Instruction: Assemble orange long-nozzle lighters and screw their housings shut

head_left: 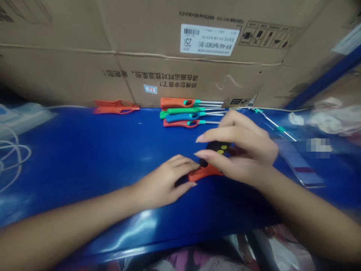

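My left hand (172,178) rests on the blue tabletop, its fingers closed on the left end of an orange lighter body (207,172) that lies flat. Over that body is my right hand (242,146), curled round a black tool (216,147) with yellow marks, perhaps a screwdriver. The tool's lower end points down at the orange body near my left fingertips; whether it touches cannot be made out. My right palm and wrist hide the right end of the orange body.
Several long-necked lighters (183,117) lie side by side before a big cardboard box (141,60). An orange lighter shell (115,107) is left of them. On the right are a metal lighter tube (275,123) and a phone (300,163); at far left, a white cable (18,158).
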A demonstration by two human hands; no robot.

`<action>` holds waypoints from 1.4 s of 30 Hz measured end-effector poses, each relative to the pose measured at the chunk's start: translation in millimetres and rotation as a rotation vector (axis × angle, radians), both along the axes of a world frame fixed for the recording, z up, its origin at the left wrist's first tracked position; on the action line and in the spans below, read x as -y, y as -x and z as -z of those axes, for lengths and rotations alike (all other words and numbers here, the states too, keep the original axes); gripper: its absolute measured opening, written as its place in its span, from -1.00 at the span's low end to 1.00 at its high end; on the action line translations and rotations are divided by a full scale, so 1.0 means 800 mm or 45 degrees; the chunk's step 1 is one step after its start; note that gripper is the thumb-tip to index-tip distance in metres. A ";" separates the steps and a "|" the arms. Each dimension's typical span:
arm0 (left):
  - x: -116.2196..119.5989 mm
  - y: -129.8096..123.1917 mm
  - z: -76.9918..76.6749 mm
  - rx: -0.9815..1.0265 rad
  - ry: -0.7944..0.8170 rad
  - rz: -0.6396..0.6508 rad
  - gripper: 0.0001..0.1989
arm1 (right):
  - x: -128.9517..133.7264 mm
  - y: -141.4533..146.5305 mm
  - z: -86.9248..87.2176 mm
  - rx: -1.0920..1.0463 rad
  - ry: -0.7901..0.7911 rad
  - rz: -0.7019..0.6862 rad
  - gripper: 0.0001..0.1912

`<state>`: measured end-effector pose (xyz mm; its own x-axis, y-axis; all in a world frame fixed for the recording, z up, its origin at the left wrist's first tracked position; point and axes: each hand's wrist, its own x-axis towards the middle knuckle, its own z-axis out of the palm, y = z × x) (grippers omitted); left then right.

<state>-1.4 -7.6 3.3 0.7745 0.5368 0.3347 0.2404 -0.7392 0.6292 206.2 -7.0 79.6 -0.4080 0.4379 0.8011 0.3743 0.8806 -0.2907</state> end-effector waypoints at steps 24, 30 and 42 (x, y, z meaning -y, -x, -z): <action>0.001 -0.002 0.003 0.015 0.027 -0.037 -0.80 | 0.014 0.007 -0.003 0.108 0.197 -0.261 -0.84; 0.002 -0.003 0.001 0.031 0.037 -0.065 -0.80 | 0.019 0.008 -0.007 0.184 0.168 -0.209 -0.76; 0.006 -0.005 0.005 0.041 -0.026 -0.090 -0.81 | 0.004 -0.003 -0.013 0.079 0.317 -0.344 -0.80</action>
